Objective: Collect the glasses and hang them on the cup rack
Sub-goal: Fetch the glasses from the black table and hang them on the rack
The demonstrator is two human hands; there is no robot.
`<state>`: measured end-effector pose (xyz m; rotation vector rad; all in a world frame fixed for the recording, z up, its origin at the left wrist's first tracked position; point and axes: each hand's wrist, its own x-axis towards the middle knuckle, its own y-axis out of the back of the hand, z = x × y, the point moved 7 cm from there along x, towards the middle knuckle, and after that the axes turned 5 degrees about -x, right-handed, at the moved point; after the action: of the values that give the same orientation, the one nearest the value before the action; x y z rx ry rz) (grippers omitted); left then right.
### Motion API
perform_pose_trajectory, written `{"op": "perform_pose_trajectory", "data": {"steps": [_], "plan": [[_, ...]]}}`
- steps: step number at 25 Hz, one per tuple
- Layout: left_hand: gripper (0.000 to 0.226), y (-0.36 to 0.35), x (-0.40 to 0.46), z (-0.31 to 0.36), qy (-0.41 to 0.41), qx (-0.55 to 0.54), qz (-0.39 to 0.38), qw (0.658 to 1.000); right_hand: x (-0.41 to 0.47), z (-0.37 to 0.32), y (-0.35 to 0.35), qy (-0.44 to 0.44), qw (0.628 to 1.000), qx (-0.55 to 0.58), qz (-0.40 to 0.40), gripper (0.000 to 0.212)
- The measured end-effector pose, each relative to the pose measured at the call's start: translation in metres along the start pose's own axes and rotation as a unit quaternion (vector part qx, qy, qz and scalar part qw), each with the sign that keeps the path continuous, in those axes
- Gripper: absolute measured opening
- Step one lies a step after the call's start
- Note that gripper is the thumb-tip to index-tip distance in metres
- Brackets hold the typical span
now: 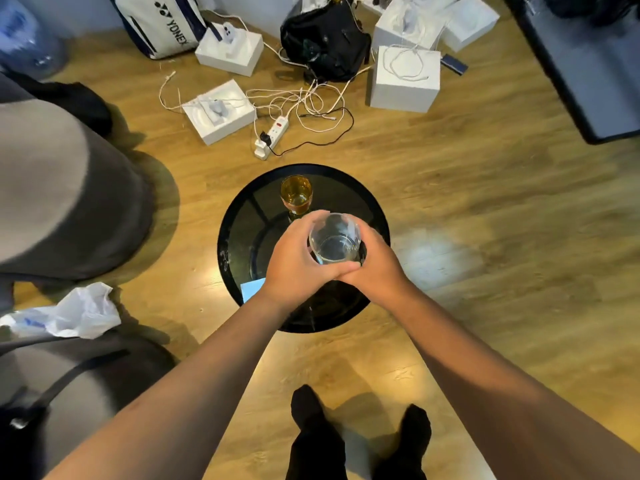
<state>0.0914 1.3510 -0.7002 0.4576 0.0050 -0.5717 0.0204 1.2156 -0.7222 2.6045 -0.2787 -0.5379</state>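
A clear glass (335, 239) is held upright above the round black glass table (239, 216). My left hand (296, 258) wraps its left side and my right hand (377, 261) its right side, thumbs meeting below it. An amber glass (296, 194) stands on the far part of the table, just beyond the clear one. No cup rack is in view.
A light blue card (252, 288) lies on the table's near left edge. A grey armchair (59, 195) stands left, a crumpled plastic bag (74, 313) beside it. White boxes (403, 79), a power strip (273, 135), cables and a black bag (325, 39) crowd the floor beyond.
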Motion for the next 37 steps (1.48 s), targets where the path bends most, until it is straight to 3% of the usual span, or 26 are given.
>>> {"op": "perform_pose_trajectory", "data": {"steps": [5, 10, 12, 16, 20, 25, 29, 34, 37], "plan": [[0.094, 0.014, -0.007, 0.116, -0.032, -0.069, -0.013, 0.997, -0.040, -0.067, 0.074, 0.026, 0.993, 0.083, 0.080, 0.079], [0.129, 0.029, -0.017, 0.214, -0.052, -0.134, -0.056, 0.988, -0.077, -0.132, 0.149, 0.060, 0.982, 0.097, 0.148, 0.085], [0.123, 0.040, -0.024, 0.260, -0.076, -0.116, -0.081, 0.987, -0.098, -0.160, 0.180, 0.070, 0.977, 0.094, 0.177, 0.088], [0.072, 0.069, -0.034, 0.339, -0.129, -0.049, -0.085, 0.987, -0.144, -0.214, 0.245, 0.084, 0.963, 0.090, 0.241, 0.088], [0.047, 0.073, -0.042, 0.420, -0.187, -0.033, -0.101, 0.977, -0.205, -0.248, 0.312, 0.100, 0.944, 0.077, 0.305, 0.084], [0.049, 0.045, -0.059, 0.511, -0.294, 0.014, -0.150, 0.944, -0.281, -0.267, 0.372, 0.076, 0.914, 0.059, 0.394, 0.070], [0.055, 0.008, -0.086, 0.568, -0.368, 0.018, -0.188, 0.910, -0.345, -0.281, 0.419, 0.071, 0.887, 0.048, 0.454, 0.075], [0.057, -0.046, -0.114, 0.619, -0.402, 0.004, -0.226, 0.887, -0.423, -0.268, 0.465, 0.052, 0.852, 0.041, 0.520, 0.080], [0.058, -0.084, -0.140, 0.644, -0.411, 0.000, -0.254, 0.876, -0.471, -0.250, 0.490, 0.042, 0.827, 0.056, 0.557, 0.070]]}}
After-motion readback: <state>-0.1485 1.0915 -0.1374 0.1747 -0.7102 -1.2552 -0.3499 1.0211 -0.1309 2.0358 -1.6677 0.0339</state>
